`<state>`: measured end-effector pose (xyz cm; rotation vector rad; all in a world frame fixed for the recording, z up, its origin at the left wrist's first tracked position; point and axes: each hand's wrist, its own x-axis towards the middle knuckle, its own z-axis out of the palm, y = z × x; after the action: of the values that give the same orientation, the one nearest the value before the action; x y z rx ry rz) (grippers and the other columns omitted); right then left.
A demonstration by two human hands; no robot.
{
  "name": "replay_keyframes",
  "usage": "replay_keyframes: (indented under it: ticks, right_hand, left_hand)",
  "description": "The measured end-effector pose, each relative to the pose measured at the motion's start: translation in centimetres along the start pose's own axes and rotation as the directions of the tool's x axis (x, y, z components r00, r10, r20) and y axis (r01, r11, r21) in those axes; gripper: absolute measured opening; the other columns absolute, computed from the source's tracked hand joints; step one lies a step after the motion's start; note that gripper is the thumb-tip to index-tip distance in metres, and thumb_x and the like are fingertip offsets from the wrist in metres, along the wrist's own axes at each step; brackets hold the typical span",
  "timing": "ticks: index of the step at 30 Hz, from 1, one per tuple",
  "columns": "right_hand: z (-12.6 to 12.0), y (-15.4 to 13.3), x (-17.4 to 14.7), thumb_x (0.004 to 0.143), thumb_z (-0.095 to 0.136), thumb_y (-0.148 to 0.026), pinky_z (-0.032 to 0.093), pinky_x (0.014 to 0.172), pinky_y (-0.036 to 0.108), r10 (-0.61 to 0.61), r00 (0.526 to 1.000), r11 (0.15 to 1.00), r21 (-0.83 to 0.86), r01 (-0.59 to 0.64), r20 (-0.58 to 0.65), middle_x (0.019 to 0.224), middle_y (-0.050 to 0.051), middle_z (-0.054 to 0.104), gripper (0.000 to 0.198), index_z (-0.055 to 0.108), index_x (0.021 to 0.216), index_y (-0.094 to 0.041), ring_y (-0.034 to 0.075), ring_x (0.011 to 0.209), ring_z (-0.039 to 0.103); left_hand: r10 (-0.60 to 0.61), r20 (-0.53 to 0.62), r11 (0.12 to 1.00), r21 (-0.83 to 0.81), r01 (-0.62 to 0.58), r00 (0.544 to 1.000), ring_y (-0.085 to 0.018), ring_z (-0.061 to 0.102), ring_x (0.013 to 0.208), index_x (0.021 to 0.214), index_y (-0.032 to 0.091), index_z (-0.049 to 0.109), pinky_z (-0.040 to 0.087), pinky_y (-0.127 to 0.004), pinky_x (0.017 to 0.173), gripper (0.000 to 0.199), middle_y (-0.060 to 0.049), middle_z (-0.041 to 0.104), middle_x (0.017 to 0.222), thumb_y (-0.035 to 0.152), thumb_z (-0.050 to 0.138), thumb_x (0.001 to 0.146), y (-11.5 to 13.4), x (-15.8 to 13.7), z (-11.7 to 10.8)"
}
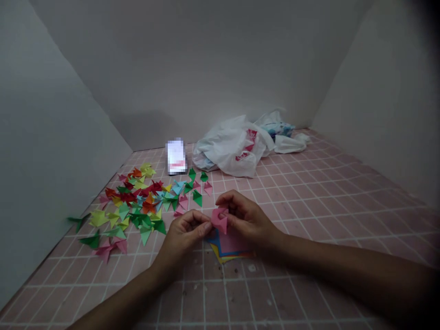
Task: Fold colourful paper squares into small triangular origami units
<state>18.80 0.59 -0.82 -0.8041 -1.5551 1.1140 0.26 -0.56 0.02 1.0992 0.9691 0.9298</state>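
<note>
A small folded piece of pink origami paper (220, 221) is held up between my two hands. My left hand (191, 229) pinches its left edge between thumb and fingers. On the other side, my right hand (245, 217) grips it with the thumb pressed against the folded paper. Beneath the hands lies a stack of square origami sheets (233, 245), with pink on top and blue, yellow and orange edges showing under it. Part of that stack is covered by my right hand.
Many folded paper pieces (140, 220) in green, red, yellow, pink and blue spread over the left of the pink tiled surface (309, 206). A lit phone (176, 157) stands behind them. White plastic bags (233, 144) lie at the back, near the wall.
</note>
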Motion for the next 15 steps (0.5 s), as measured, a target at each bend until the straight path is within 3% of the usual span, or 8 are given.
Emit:
replay_keyframes:
  ticks: [8, 15]
  right_hand:
    - [-0.57, -0.39, -0.01, 0.084, 0.052, -0.008, 0.043, 0.069, 0.025, -0.083, 0.991, 0.988, -0.122, 0.096, 0.108, 0.09, 0.001, 0.058, 0.025, 0.054, 0.106, -0.021, 0.012, 0.078, 0.054]
    - [-0.44, -0.64, -0.18, 0.093, 0.056, -0.028, 0.043, 0.065, 0.026, -0.002, 0.996, 0.993, 0.12, -0.009, 0.094, 0.084, 0.0, 0.055, 0.014, 0.052, 0.103, -0.019, 0.012, 0.072, 0.054]
  left_hand:
    - [-0.09, 0.046, 0.994, -0.056, 0.093, 0.995, -0.012, 0.066, 0.064, 0.08, 0.014, 0.068, 0.051, -0.023, 0.066, 0.026, -0.002, 0.072, 0.07, 0.034, 0.082, 0.07, 0.01, 0.13, 0.18]
    - [-0.033, -0.056, 0.994, -0.105, 0.027, 0.998, -0.01, 0.065, 0.062, 0.076, 0.015, 0.067, 0.051, -0.02, 0.064, 0.03, 0.0, 0.071, 0.068, 0.037, 0.084, 0.068, -0.24, 0.09, 0.29]
